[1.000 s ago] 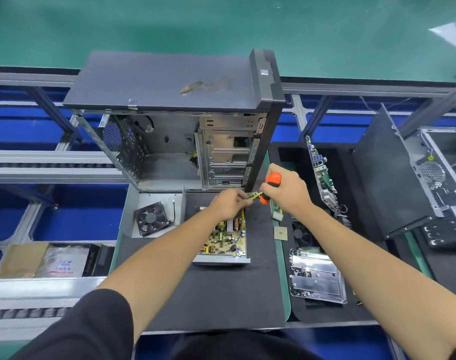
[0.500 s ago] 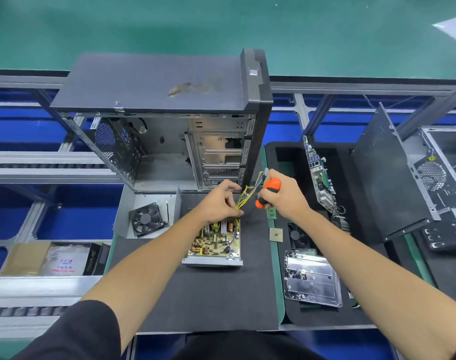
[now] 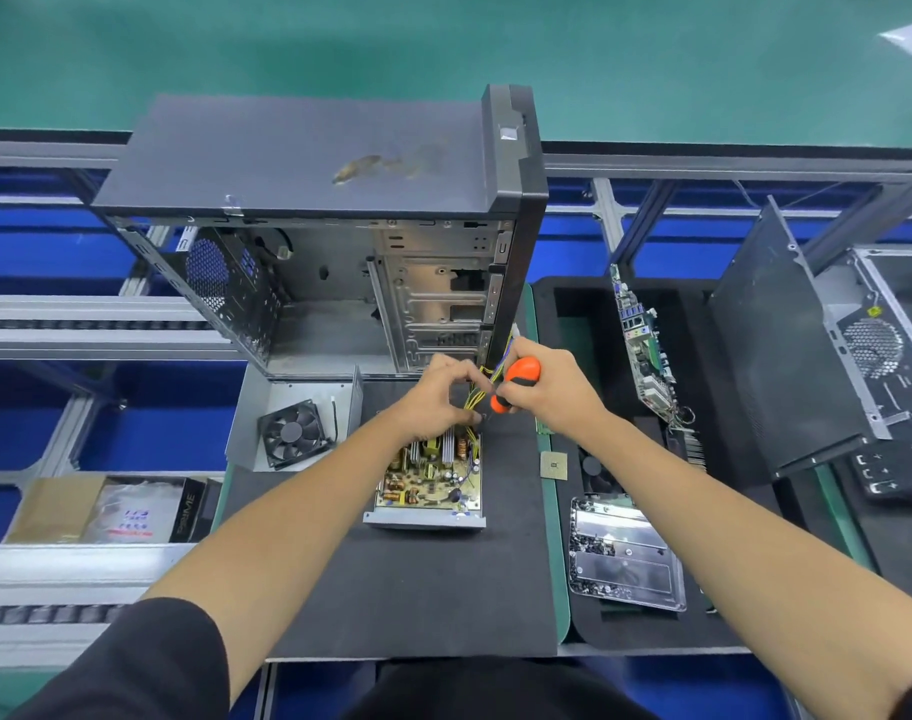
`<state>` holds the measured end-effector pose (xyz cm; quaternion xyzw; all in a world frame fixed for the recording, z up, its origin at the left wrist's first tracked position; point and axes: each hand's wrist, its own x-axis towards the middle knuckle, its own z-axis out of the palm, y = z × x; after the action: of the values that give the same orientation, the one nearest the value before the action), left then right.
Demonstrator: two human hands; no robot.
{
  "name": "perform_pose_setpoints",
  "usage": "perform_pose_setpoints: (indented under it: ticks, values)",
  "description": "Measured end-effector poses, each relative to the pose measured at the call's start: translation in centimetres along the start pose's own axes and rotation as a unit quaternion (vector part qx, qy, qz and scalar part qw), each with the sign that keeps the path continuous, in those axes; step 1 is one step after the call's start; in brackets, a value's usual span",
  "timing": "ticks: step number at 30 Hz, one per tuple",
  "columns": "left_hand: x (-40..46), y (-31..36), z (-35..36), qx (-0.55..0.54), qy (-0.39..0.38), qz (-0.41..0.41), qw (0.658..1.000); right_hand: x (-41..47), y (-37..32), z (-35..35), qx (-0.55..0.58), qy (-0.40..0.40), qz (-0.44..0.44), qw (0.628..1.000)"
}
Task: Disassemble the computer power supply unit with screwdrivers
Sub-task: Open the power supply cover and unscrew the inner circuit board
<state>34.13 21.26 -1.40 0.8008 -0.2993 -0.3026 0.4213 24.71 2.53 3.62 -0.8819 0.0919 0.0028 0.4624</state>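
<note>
Two bare forearms reach forward over a dark foam mat on the table; black sleeves at the near edge; clear plastic tray holding small dark screws lies to the right on a black foam insert, a square CPU chip just beyond its left corner; opened power supply unit sits mid-mat, lid off, tan circuit board with coils and capacitors exposed, its metal lip facing near; left hand over the far end of the board, fingers curled, pinching the yellow wire bundle that rises from the board; right hand just beside it, grip wrapped round an orange-and-black screwdriver, handle tilted up to the right, tip pointing down toward the far right corner of the unit, tip itself hidden among wires and fingers; hands almost touching; left of the unit, the removed grey metal cover lies open with a black fan in it; farther left, a box with a silvery bag; beyond the hands, a stripped computer tower case stands upright, side open, drive cage visible; right of it a motherboard stands on edge in the foam insert; a dark side panel leans farther right against another case; green floor behind.
</note>
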Motion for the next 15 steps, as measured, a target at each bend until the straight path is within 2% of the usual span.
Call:
perform_pose_setpoints:
  ticks: [6,15]
  values:
    - [-0.2,-0.4,0.6,0.055,-0.032,0.038,0.997,0.3,-0.2,0.0,-0.032,-0.015,-0.004,0.999]
    - [0.3,-1.8,0.2,0.05,-0.027,0.039,0.998,0.2,-1.3,0.6,-0.093,-0.051,-0.032,0.994]
